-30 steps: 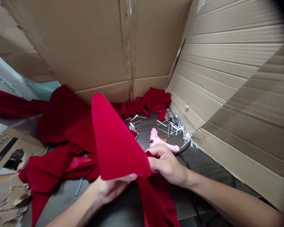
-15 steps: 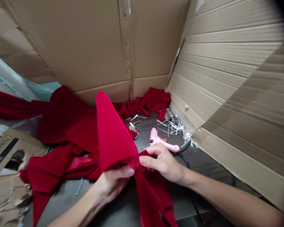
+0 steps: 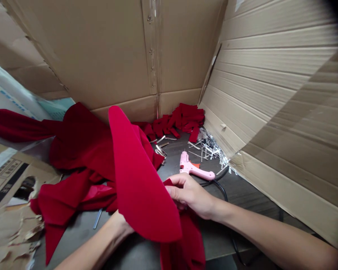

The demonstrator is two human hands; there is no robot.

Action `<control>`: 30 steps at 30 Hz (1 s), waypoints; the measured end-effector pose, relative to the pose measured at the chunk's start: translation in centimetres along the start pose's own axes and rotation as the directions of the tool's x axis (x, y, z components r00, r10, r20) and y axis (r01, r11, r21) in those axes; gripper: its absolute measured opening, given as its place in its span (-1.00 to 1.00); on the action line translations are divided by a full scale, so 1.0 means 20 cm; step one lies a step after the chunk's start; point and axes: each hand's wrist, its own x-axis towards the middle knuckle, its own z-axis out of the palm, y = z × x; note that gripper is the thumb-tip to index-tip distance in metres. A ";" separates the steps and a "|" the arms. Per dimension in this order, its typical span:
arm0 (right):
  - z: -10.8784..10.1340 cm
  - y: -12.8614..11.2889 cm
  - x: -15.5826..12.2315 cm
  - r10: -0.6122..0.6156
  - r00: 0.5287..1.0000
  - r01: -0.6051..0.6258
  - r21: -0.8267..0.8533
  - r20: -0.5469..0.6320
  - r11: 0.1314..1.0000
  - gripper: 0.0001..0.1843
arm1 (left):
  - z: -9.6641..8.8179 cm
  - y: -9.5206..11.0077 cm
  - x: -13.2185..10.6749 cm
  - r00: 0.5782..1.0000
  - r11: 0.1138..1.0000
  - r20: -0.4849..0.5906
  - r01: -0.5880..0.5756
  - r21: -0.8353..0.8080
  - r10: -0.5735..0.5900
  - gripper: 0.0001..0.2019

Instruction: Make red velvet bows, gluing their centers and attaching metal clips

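Observation:
A long red fabric piece [image 3: 142, 187] with a rounded tip stands up off the table, its broad lower flap facing me. Behind that flap is my left hand [image 3: 125, 225]; only the wrist and hand's edge show, its fingers hidden by the fabric it holds up. At the piece's right edge, my right hand [image 3: 190, 193] has thumb and fingers pinched on the red fabric. A folded end pokes out above the right thumb, and more red fabric [image 3: 186, 240] hangs below both hands. Beyond the right hand lies a pink glue gun [image 3: 195, 168].
Crumpled red fabric [image 3: 84, 146] covers the table's left side. Small red strips [image 3: 183, 120] are heaped at the back. Metal clips [image 3: 160, 148] and silvery scraps [image 3: 211, 148] lie nearby. Cardboard walls [image 3: 107, 52] stand behind and right; a torn box [image 3: 14, 210] lies left. A black cord [image 3: 224, 193] runs rightward.
The fabric's lower flap has swung down and toward me, covering my left thumb and fingers, which showed earlier. My right hand keeps its pinch at nearly the same place.

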 end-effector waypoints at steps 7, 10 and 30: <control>-0.01 -0.01 -0.01 0.033 0.999 -0.033 0.021 -0.005 0.999 -0.60 | 0.15 0.07 0.02 0.991 0.984 0.009 -0.137 0.115 0.137 -0.74; -0.01 -0.01 -0.02 0.035 0.999 -0.036 -0.029 -0.038 0.999 -0.59 | 0.15 0.06 0.01 0.998 0.997 0.032 -0.055 0.055 0.053 -0.72; -0.03 -0.01 0.03 -0.215 0.976 0.180 -0.415 -0.038 0.892 -0.61 | 0.12 0.08 -0.02 0.973 0.997 -0.222 0.070 0.039 -0.060 -0.74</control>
